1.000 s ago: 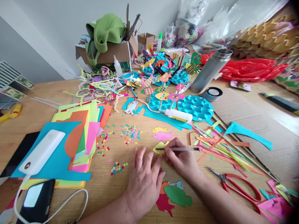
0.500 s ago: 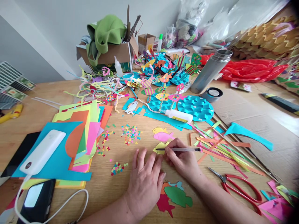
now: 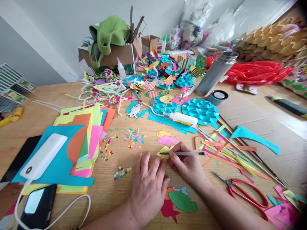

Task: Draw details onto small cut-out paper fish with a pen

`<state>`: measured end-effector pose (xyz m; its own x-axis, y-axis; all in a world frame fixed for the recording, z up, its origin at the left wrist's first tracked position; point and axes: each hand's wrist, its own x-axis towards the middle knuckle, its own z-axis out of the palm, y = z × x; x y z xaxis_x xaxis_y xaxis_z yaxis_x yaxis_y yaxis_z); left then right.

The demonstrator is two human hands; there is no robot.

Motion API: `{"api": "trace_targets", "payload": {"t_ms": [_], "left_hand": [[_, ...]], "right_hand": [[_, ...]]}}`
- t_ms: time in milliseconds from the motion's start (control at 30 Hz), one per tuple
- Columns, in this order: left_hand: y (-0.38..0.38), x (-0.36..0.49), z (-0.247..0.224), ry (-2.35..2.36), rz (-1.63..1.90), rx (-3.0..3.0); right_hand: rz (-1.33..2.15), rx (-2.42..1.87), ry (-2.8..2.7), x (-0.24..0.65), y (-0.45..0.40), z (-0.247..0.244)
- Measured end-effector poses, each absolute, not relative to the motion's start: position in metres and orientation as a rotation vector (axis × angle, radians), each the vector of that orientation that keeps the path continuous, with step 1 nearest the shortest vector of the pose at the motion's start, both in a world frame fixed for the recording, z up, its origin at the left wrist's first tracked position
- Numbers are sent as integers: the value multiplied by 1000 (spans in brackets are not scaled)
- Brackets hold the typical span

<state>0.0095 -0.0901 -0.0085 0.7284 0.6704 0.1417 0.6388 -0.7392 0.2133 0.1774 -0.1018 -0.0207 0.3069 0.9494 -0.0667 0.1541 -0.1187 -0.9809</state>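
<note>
My right hand [image 3: 186,164] pinches a slim dark pen [image 3: 192,153], its tip resting on a yellow-green paper fish [image 3: 165,150]. Flat on the table with fingers spread, my left hand [image 3: 150,182] lies at the fish's lower edge. Part of that fish is hidden by my fingers. Just beyond it are a pink paper fish [image 3: 166,140] and a yellow paper fish [image 3: 163,134]. Between my forearms lie a green paper fish [image 3: 183,201] and a red paper fish [image 3: 169,210], with orange and blue ones partly covered.
Red-handled scissors [image 3: 249,191] lie at the right, near paper strips [image 3: 230,150]. A white glue bottle [image 3: 183,119] rests beyond the fish. Paper sheets [image 3: 96,137], a power bank [image 3: 44,156] and a phone [image 3: 37,204] are leftward. A steel flask [image 3: 216,73] stands behind.
The pen and my right hand have shifted very slightly left over the yellow-green fish. My left hand stays in place.
</note>
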Motion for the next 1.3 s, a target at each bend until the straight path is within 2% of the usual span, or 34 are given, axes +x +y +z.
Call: {"api": "trace_targets", "payload": {"t_ms": [1300], "left_hand": [[-90, 10, -7, 1054, 320, 2736]], "right_hand": [[942, -1535, -1053, 177, -103, -21]]}}
